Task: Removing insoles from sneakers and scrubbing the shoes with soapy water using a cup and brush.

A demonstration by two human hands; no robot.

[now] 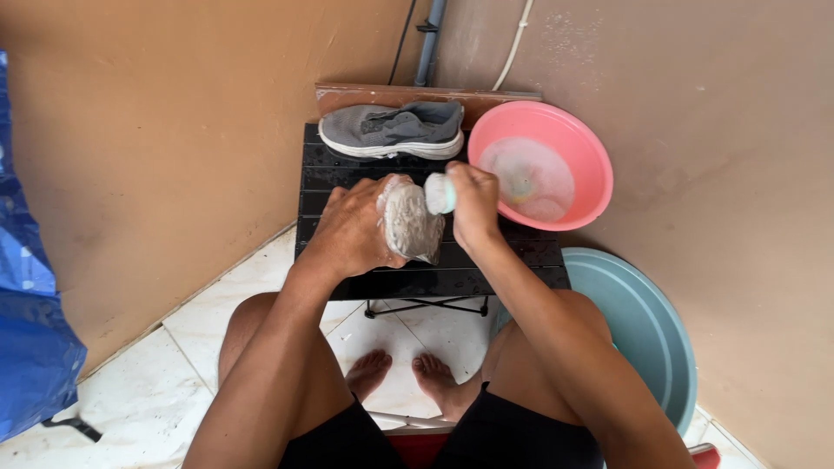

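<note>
My left hand grips a grey, soapy shoe, held sole-up over a small black slatted table. My right hand is closed on a pale scrubbing brush, whose head presses on the shoe's upper end. A second grey shoe with a white sole lies on its side at the far edge of the table, apart from both hands.
A pink basin of soapy water stands to the right of the table by the wall. A pale green basin sits lower right. A blue tarp hangs at the left. My bare feet rest on white floor tiles.
</note>
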